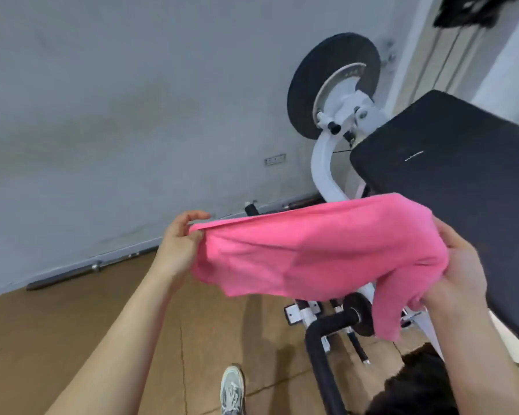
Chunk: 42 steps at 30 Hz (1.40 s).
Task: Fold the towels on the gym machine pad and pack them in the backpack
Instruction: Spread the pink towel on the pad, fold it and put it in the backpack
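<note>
A pink towel [318, 250] hangs stretched in the air between my two hands, left of the black gym machine pad [450, 187]. My left hand [179, 244] pinches the towel's left end. My right hand [459, 271] grips the bunched right end, from which a flap hangs down. The pad's top is bare where it shows. A dark, blurred shape [417, 384] at the bottom right may be the backpack; I cannot tell.
The white machine frame [324, 172] carries a black weight plate [333, 82] against the grey wall. A black padded bar [324, 366] and small plate sit low by the frame. A barbell [96, 266] lies along the wall on the brown floor. My shoe [232, 390] is below.
</note>
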Tool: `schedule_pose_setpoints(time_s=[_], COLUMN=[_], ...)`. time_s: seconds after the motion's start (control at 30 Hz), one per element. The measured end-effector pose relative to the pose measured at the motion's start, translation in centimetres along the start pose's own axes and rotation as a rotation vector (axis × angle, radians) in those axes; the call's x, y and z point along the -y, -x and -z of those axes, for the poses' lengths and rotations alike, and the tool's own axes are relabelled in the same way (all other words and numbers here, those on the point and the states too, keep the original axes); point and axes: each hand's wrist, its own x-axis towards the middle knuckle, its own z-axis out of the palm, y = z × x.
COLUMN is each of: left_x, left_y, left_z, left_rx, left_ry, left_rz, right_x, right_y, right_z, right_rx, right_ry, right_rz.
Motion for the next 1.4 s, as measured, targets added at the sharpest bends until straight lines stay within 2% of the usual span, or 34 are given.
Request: schedule_pose_setpoints(time_s=[0.1,0.17,0.33,0.43,0.53,0.63,0.8,0.87,1.07,1.17,1.3,1.4], left_x=[-1.0,-2.0,-5.6,-6.9,-8.7,-10.1,-13.1,-14.1,-16.3,-17.7,-19.6,-20.5], left_y=[-6.4,-9.9,-16.5,-19.7,-22.2,-24.2,-26.0,-26.4,-28.8,-29.5,-30.8,-31.9], left_z=[-2.0,-3.2,-7.0,-9.2,-13.0,-18.3,-27.9,-31.5,-42.2,-47.1,-52.4,-55.2], left_rx=[0.049,0.152,0.362,0.484,0.707,0.847,0.791,0.77,0.72,0.729,0.701,0.666], left_ry=[0.123,0.105,0.05,0.022,0.0,-0.043,-0.123,-0.231,-0.409,-0.398,-0.356,-0.395], left_rz=[-0.013,-0.025,-0.009,-0.137,-0.21,-0.196,-0.274,-0.342,-0.54,-0.511,-0.464,-0.532], right_x=[0.0,0.2,0.5,1.7,3.7,5.5,7.8,8.5,12.7,14.8,17.4,19.1], right_y=[-1.5,-1.6,-2.0,-2.3,-2.8,-4.0,-8.8,-11.1,-15.1,-16.3,-18.4,-20.0], right_z=[-0.3,-1.3,-3.3,-2.7,0.0,3.3,8.2,10.3,14.4,15.9,16.8,17.2], right_rx=[-0.096,-0.169,-0.339,-0.417,-0.527,-0.733,-0.981,-1.084,-1.289,-1.353,-1.456,-1.488], right_ry=[-0.232,-0.302,-0.233,-0.216,-0.206,-0.028,0.211,0.307,0.759,0.975,1.105,1.197], right_rz=[0.022,0.054,0.194,0.322,0.441,0.448,0.435,0.393,0.347,0.382,0.478,0.386])
